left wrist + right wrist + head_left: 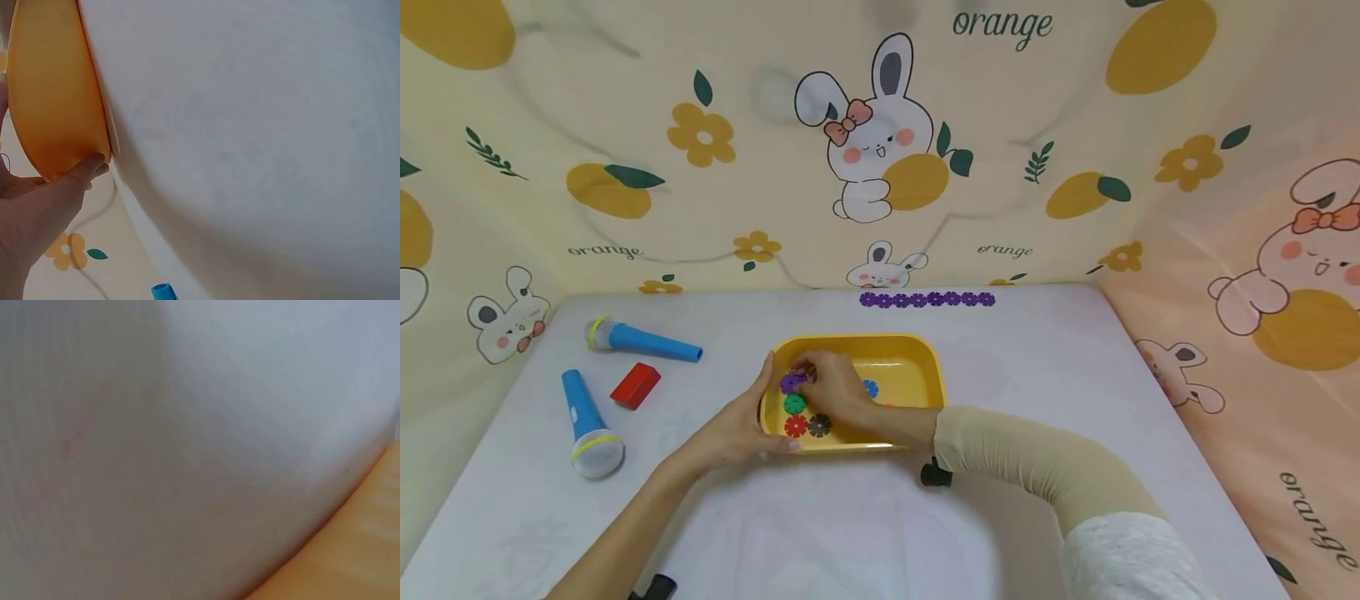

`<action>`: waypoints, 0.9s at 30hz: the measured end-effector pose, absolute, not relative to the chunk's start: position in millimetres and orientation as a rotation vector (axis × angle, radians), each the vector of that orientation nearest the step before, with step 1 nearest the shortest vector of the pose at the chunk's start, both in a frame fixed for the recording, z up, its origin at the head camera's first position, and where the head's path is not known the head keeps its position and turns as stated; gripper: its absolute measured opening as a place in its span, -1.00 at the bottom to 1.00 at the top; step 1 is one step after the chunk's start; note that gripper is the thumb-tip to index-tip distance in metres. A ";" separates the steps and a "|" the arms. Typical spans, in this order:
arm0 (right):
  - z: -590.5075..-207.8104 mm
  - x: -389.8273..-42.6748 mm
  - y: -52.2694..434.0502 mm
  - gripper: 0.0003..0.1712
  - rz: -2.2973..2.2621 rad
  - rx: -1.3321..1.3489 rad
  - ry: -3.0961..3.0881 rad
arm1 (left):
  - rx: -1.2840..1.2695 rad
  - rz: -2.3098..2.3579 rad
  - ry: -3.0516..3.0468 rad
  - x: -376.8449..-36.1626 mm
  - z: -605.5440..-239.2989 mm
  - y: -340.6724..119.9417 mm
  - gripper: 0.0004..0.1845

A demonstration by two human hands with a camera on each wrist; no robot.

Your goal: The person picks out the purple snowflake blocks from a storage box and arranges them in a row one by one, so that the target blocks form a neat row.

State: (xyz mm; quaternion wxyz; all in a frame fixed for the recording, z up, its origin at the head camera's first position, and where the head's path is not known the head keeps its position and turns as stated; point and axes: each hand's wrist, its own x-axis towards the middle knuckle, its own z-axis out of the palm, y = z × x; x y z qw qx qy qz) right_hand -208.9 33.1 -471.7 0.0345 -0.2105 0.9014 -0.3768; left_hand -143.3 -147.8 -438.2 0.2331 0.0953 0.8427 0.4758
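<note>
A yellow tray (865, 339) on the white table contains several small flower-shaped plastic discs. Among them are a green disc (794, 404), a red disc (796, 426), a black disc (819, 425) and a blue disc (871, 388). My left hand (741, 427) grips the tray's left end, thumb along the front rim; the left wrist view shows the same hand (47, 209) around the tray's outer wall (56, 94). Reaching into the tray, my right hand (835, 387) pinches a purple disc (789, 383) near the left wall. The right wrist view shows only tabletop and tray wall (350, 550).
A row of joined purple discs (927, 299) lies at the table's back edge. To the left are two blue toy microphones, one at the back (651, 341) and one nearer (580, 404), with a red block (636, 386) between them. Printed fabric surrounds the table.
</note>
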 end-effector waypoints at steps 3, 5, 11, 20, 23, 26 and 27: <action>-471.3 -207.4 32.7 -0.75 -1.150 -0.652 2.761 | 0.261 1.324 2.301 -142.8 -439.9 -148.5 0.41; -471.6 -206.5 33.1 -0.76 -1.169 -0.651 2.745 | 0.263 1.335 2.293 -142.6 -440.8 -148.8 0.41; -471.0 -203.5 36.2 -0.76 -1.263 -0.653 2.711 | 0.270 1.362 2.268 -142.3 -441.8 -147.4 0.40; -449.0 -205.7 49.3 -0.78 -1.393 -0.531 2.499 | 0.258 1.319 2.282 -143.6 -440.6 -145.2 0.40; -438.9 -207.6 57.3 -0.80 -1.394 -0.513 2.448 | 0.254 1.305 2.295 -143.9 -439.4 -146.3 0.41; -430.7 -210.4 67.0 -0.82 -1.377 -0.515 2.433 | 0.240 1.302 2.302 -144.2 -438.3 -147.8 0.41; -428.8 -211.7 70.7 -0.82 -1.384 -0.513 2.420 | 0.238 1.303 2.305 -144.2 -438.1 -148.1 0.41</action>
